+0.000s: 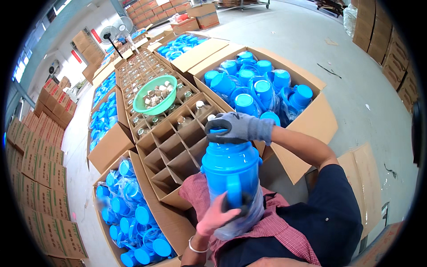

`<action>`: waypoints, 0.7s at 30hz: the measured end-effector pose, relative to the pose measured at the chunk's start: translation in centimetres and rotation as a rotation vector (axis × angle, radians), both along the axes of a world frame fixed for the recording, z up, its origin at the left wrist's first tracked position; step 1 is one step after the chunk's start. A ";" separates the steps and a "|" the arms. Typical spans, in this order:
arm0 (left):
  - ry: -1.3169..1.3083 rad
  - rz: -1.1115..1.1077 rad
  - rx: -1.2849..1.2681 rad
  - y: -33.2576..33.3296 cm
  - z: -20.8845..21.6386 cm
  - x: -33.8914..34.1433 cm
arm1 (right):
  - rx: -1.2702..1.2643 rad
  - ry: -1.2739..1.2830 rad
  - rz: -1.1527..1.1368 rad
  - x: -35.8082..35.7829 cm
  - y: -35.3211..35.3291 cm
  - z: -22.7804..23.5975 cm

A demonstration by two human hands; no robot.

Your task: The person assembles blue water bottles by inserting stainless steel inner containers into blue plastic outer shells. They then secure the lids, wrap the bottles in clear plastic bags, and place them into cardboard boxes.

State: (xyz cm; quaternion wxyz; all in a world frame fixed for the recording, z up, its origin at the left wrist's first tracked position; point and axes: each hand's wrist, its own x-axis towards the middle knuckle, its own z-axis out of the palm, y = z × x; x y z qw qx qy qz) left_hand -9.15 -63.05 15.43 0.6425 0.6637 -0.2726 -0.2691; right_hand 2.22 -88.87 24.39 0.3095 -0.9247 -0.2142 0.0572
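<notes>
A blue plastic thermos jug [231, 164] stands upright against my body, its lower part wrapped in clear plastic film. My right hand [240, 127], in a grey glove with dark fingertips, is closed over the jug's cap at the top. Lower down, my left hand [219, 218] wears a pink glove with dark fingertips and is wrapped round the handle [234, 189]. Just beyond the jug is a cardboard box [167, 193] split into square cells. Glass flask liners [183, 121] with pale stoppers sit in some of the farther cells.
A green bowl [165, 107] of small pale stoppers rests on the divided box. To the right, an open carton [307, 135] holds several blue jugs; another carton [162, 213] of them stands at the left. Stacked cartons [40, 191] line the left side.
</notes>
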 end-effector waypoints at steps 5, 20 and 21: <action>0.341 0.219 -0.239 3.3 -3.3 4.0 | 0.393 -0.505 0.429 -0.8 -0.9 1.9; -0.225 0.099 0.251 0.0 1.0 -0.6 | -0.179 -0.016 -0.043 -0.3 0.1 0.1; -0.081 0.006 0.071 0.9 1.6 0.6 | -0.235 -0.131 -0.001 -1.2 0.5 1.9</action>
